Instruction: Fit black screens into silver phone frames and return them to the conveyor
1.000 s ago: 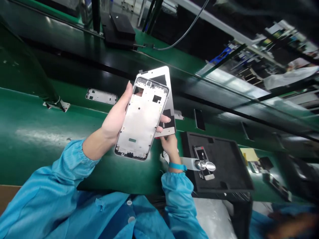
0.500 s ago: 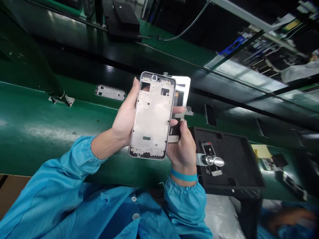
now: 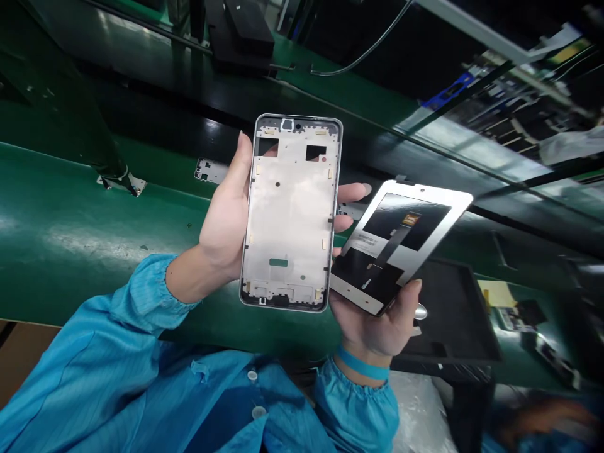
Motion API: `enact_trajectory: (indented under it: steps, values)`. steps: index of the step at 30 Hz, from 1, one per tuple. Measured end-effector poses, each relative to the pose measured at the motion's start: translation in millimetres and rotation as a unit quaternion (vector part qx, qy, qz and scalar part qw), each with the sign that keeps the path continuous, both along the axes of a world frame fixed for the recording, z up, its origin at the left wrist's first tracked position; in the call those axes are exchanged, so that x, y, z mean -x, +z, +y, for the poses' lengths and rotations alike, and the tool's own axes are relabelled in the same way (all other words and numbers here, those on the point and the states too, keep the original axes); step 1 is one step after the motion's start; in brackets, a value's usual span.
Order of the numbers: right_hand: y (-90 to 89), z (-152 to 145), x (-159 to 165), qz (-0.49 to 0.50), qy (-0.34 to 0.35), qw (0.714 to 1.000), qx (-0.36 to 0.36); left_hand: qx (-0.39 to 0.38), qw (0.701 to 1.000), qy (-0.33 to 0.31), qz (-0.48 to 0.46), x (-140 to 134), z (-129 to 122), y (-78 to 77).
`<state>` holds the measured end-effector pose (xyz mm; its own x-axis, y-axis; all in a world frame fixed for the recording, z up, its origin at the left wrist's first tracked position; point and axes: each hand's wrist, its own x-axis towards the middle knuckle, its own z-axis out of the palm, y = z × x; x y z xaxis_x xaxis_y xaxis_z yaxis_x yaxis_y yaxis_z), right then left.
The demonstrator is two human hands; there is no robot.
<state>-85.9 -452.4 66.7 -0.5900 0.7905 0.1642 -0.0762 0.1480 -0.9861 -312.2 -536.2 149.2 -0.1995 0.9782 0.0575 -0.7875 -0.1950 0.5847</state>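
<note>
My left hand (image 3: 224,207) is wrapped round a phone middle frame (image 3: 292,214), silvery inside with a dark rim and small cut-outs, held upright toward me. Its fingertips come out past the frame's right edge. In my right hand (image 3: 377,324) lies a phone screen panel (image 3: 375,242), its back facing me, tilted up to the right. A flex cable strip and a small orange patch show on that back. The panel's lower left corner comes close to the frame's right edge; whether they touch I cannot tell. A blue band circles my right wrist.
On the green bench, another phone frame (image 3: 207,171) lies behind my left hand. A black tray (image 3: 453,314) stands at the right, partly covered by my right hand. Beyond it are yellow paper (image 3: 497,294) and parts. A metal post (image 3: 80,107) rises at the left. Another person's blurred hand (image 3: 542,421) shows lower right.
My right hand has moved right and drawn the screen panel out from behind the frame, turning it clockwise so its back shows. The frame in my left hand is slightly higher and more upright.
</note>
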Motion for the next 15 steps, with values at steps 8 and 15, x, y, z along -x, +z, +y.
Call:
enact_trajectory:
  steps: [8,15]
  values:
    - [16.9,-2,-8,0.009,-0.024,0.987,-0.162,-0.042,0.998,0.026,0.041,-13,7,-9.6]
    - [56.4,-9,-22,-0.092,0.044,0.936,-0.336,-0.098,0.988,0.055,0.104,-24,20,-32.4]
